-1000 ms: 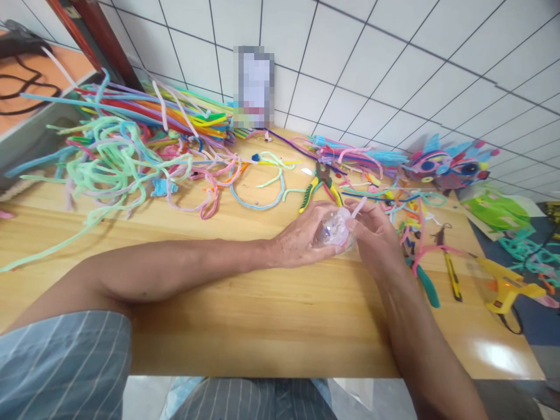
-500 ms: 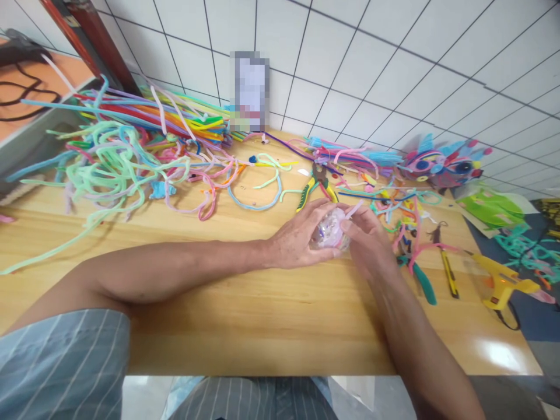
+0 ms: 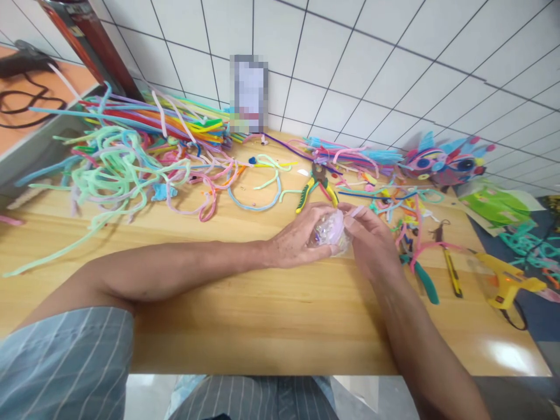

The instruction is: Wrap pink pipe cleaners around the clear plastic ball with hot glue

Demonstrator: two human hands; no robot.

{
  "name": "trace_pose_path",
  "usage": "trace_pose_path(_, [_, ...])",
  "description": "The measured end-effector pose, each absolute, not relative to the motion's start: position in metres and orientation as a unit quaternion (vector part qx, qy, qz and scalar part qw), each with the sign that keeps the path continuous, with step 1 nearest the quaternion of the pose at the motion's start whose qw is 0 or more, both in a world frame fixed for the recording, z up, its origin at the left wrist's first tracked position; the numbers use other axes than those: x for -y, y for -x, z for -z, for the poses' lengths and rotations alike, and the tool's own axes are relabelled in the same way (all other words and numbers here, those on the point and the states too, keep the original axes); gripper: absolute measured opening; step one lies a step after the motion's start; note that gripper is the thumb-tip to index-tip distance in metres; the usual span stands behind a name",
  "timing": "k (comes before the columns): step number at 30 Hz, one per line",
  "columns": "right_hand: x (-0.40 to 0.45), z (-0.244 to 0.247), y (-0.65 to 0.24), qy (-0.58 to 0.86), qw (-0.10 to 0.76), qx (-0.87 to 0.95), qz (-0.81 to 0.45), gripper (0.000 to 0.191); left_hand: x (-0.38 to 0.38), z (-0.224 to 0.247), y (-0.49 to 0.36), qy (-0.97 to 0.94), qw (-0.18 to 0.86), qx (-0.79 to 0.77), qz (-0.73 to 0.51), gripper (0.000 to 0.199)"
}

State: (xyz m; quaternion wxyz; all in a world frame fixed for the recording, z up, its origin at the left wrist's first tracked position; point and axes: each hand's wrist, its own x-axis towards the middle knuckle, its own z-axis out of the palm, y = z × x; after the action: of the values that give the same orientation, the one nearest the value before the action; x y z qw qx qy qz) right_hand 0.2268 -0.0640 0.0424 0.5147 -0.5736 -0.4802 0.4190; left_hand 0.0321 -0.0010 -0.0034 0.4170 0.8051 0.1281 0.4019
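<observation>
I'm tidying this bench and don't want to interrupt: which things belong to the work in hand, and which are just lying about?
Likely part of the work:
clear item, held in the left hand
lilac strip, at the right hand

Lying about, untouched, though some may be supplies:
yellow-green pliers
knife
glue gun
green tangle

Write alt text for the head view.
A person's left hand cups a clear, glossy, rounded piece over a pale wooden table, while the right hand pinches a pale lilac strip beside it. Behind lie yellow-and-green-handled metal pliers and tangled multicoloured fuzzy stems; a yellow glue gun sits at right.
</observation>
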Motion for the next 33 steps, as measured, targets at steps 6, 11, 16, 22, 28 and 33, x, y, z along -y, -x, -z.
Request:
trace_pose_path(6, [0.064, -0.042, -0.228, 0.581, 0.515, 0.474, -0.416, 0.031, 0.000, 0.007, -0.033, -0.816, 0.395, -0.104, -0.410, 0.069])
trace_pose_path(11, [0.064, -0.045, -0.224, 0.581, 0.525, 0.456, -0.423, 0.030, -0.002, 0.008, -0.033, -0.819, 0.402, -0.100, -0.398, 0.072])
trace_pose_path(16, [0.065, -0.046, -0.220, 0.579, 0.530, 0.451, -0.425, 0.029, -0.001, 0.002, -0.033, -0.816, 0.410, -0.110, -0.391, 0.079])
trace_pose_path(22, [0.068, -0.047, -0.218, 0.577, 0.536, 0.453, -0.418, 0.028, 0.004, -0.018, -0.031, -0.790, 0.469, -0.209, -0.335, 0.067])
trace_pose_path(28, [0.068, -0.048, -0.224, 0.574, 0.546, 0.452, -0.409, 0.027, 0.005, -0.015, -0.030, -0.798, 0.459, -0.171, -0.351, 0.064])
trace_pose_path(33, [0.067, -0.047, -0.227, 0.573, 0.549, 0.462, -0.395, 0.023, 0.002, -0.006, -0.030, -0.815, 0.425, -0.134, -0.370, 0.065])
